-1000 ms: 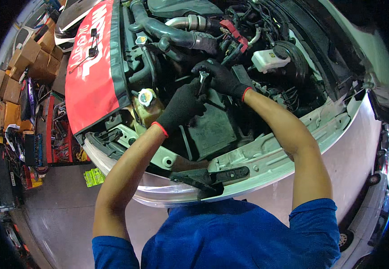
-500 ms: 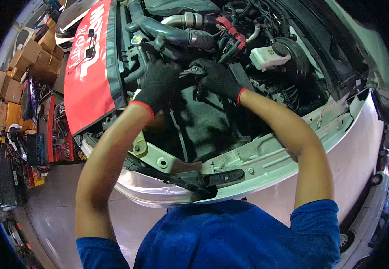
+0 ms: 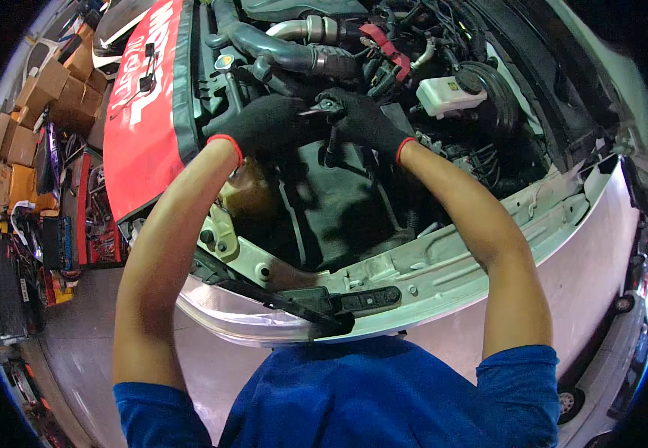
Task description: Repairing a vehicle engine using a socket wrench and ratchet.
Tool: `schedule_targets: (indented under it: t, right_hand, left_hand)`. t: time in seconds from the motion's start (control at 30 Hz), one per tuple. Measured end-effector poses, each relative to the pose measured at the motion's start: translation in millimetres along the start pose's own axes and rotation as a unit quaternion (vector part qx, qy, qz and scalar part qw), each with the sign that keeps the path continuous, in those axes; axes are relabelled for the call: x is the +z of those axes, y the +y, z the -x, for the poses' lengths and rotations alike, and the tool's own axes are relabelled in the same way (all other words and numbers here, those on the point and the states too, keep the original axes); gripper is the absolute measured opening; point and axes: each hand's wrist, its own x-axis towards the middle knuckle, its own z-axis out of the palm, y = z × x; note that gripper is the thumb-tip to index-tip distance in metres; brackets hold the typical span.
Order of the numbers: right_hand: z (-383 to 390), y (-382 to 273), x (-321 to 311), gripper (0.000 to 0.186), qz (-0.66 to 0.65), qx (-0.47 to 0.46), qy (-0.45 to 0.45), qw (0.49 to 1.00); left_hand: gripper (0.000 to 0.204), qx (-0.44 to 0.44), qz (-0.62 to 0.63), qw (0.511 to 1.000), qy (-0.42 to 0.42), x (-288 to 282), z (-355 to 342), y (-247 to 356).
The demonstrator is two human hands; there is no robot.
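Note:
A ratchet wrench [image 3: 328, 107] shows its metal head between my two hands over the engine bay. My left hand [image 3: 275, 122], in a black glove with a red cuff, is closed round the ratchet's handle, which it mostly hides. My right hand [image 3: 366, 121], gloved the same way, is wrapped round the ratchet's head, its fingertips out of sight. From the head, a dark extension bar [image 3: 330, 148] points down toward the black cover [image 3: 342, 198] below. Its lower end is too dark to make out.
A red fender cover [image 3: 141, 134] drapes the left side. Large hoses [image 3: 279, 52] and a white fluid reservoir [image 3: 449, 95] lie beyond my hands. The pale car body edge [image 3: 443, 261] runs in front of me. Cardboard boxes [image 3: 63, 97] and a red tool tray [image 3: 89, 201] stand at far left.
My left hand and wrist have swung away from me and slightly left, turning the ratchet's handle. My right hand stays at the ratchet's head, which has shifted only a little.

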Motion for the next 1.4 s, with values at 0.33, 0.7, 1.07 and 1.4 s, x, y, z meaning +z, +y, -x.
schedule_targets:
  t: [0.33,0.7,1.07,1.4]
  right_hand:
    - [-16,-46,27,0.051,-0.040,0.075,-0.086,0.993]
    - [-38,-257,-36,0.053,0.145,-0.235,0.033,0.961]
    - [-58,-450,158,0.042,0.282,-0.468,-0.135,0.826]
    - [-116,-574,408,0.043,0.066,-0.473,-0.330,0.814]
  left_hand:
    - [0.032,-0.126,0.539,0.802,0.224,67,60,52]
    - [0.049,-0.014,0.509,0.708,0.488,-92,170,133]
    - [0.065,-0.224,0.376,0.709,0.553,-72,450,90]
    - [0.046,-0.400,0.230,0.689,0.558,-28,758,50]
